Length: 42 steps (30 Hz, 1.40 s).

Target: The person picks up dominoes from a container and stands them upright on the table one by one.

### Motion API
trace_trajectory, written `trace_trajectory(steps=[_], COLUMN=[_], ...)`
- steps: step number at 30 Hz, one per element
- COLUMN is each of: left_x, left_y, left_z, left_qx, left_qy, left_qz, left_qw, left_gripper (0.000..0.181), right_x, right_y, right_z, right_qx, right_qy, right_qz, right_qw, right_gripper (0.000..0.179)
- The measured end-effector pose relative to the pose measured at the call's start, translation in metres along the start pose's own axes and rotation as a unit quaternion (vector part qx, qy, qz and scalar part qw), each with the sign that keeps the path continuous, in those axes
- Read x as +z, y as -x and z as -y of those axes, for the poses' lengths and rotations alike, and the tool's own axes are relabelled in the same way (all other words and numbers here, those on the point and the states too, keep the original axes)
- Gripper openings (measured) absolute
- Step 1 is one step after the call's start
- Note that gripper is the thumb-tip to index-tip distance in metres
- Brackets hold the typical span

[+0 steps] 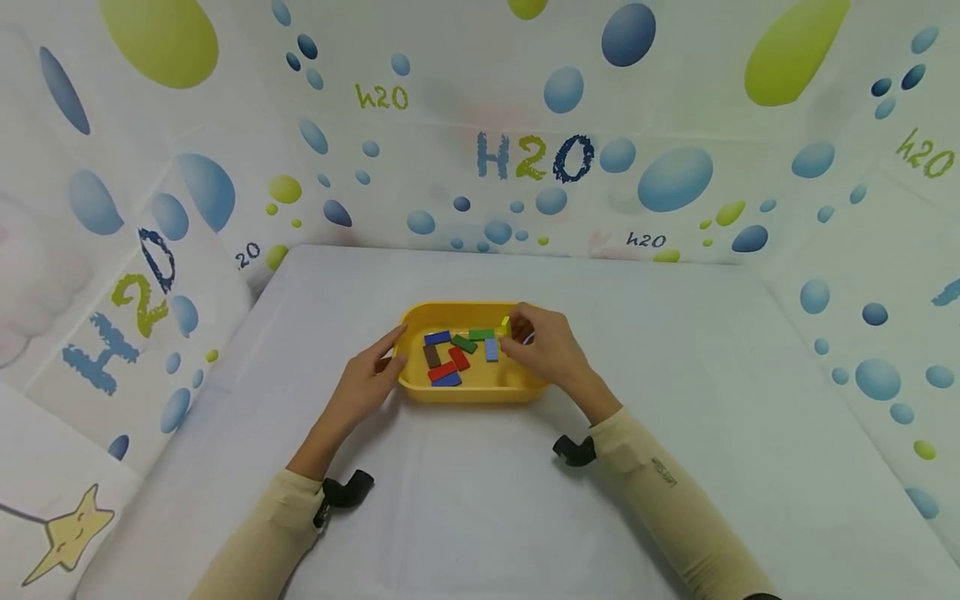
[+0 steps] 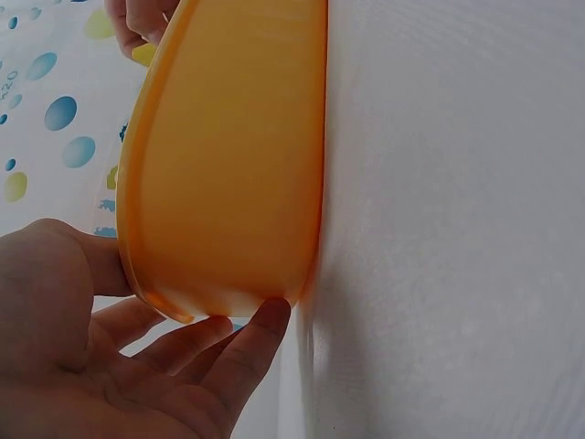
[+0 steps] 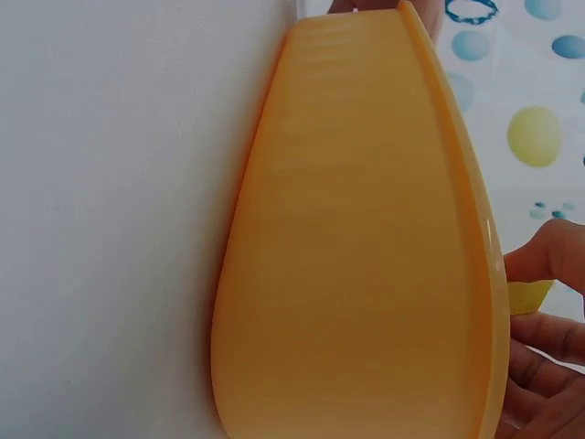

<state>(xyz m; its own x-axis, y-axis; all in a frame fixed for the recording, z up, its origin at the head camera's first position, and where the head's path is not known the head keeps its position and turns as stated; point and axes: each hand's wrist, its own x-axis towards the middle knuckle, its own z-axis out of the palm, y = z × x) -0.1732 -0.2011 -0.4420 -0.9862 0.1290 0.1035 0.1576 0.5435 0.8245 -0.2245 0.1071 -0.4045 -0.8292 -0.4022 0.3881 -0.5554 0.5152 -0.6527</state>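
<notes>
A shallow yellow tray [image 1: 472,396] rests on the table with several small coloured blocks lying flat inside. My left hand [image 1: 367,379] holds its left end. In the left wrist view, the thumb meets the rim and the fingertips [image 2: 274,315] press the end wall lower down. Over the tray's right end, my right hand [image 1: 551,346] pinches a small yellow block [image 1: 506,322] between thumb and finger. The right wrist view also shows this block [image 3: 527,297], just above the rim. Near the right fingers lie a light blue block [image 1: 491,350] and a green block [image 1: 482,335].
Farther left in the tray are red blocks [image 1: 442,372], blue blocks [image 1: 437,337] and a brown block [image 1: 432,356], some touching. A white cloth [image 1: 480,500] covers the table. Behind it stands a printed backdrop [image 1: 450,175]. Black wrist cameras [image 1: 348,490] sit below both hands.
</notes>
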Motion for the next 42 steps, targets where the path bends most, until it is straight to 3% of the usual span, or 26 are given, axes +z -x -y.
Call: trace_trajectory(steps=[14, 23, 36, 42], left_x=[0.000, 0.001, 0.005, 0.008], left_y=[0.001, 0.001, 0.000, 0.001], left_z=[0.000, 0.000, -0.006, -0.005], left_qx=[0.002, 0.008, -0.010, -0.004], left_qy=[-0.005, -0.003, -0.004, -0.006], left_qz=[0.001, -0.007, -0.004, -0.004], left_qw=[1.0000, 0.9999, 0.9999, 1.0000], left_gripper=[0.056, 0.056, 0.057, 0.057], right_x=[-0.023, -0.040, -0.061, -0.067], right_y=[0.006, 0.011, 0.021, 0.026], right_z=[-0.008, -0.019, -0.042, -0.056], right_qx=[0.042, 0.073, 0.084, 0.083], right_qy=[-0.011, 0.009, 0.033, 0.042], right_qz=[-0.028, -0.044, -0.078, -0.097], right_qw=[0.9987, 0.9963, 0.9929, 0.9909], right_gripper=[0.024, 0.024, 0.020, 0.018])
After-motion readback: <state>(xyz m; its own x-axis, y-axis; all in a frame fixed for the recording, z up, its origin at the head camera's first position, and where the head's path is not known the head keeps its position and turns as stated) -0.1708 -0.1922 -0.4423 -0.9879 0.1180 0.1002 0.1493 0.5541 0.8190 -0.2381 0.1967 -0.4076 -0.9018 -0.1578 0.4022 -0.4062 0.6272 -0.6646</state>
